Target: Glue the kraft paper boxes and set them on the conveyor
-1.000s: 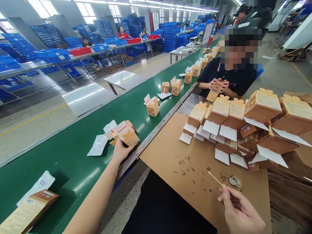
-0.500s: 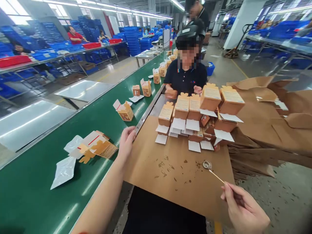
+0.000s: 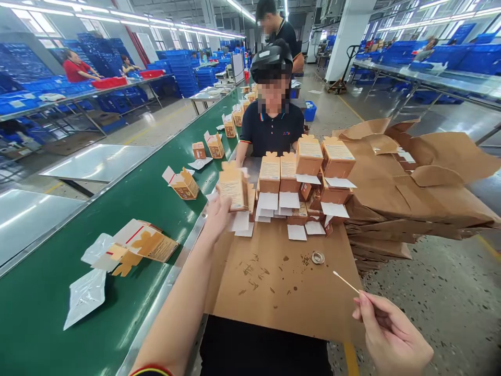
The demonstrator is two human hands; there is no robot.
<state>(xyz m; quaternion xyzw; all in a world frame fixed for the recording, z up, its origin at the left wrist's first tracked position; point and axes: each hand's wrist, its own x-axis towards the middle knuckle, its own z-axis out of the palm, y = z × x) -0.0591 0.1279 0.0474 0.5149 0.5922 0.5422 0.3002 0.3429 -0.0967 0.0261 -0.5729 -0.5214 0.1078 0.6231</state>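
Observation:
In my right hand (image 3: 391, 329) a cotton swab (image 3: 346, 282) is pinched between thumb and fingertips, its white tip pointing up and left. A small round glass dish (image 3: 318, 257) lies on the brown cardboard (image 3: 258, 308) left of that tip, apart from it. My left hand (image 3: 217, 216) is stretched forward and closed on the lower left side of an orange-and-brown carton (image 3: 232, 188), blurred by motion. More such cartons (image 3: 270, 175) stand stacked beside it, with white flaps hanging down toward me. Dark marks and specks dot the cardboard.
A green conveyor belt (image 3: 129, 297) runs along my left, carrying open cartons (image 3: 182, 183), a flattened carton (image 3: 144, 243) and clear plastic pouches (image 3: 86, 297). A person in a dark shirt (image 3: 272, 128) sits across the cartons. Brown paper sheets (image 3: 422, 183) are piled at right.
My left hand has moved forward from the belt's edge and taken hold of a carton. The swab's tip has come away from the glass dish. The camera view has shifted rightward.

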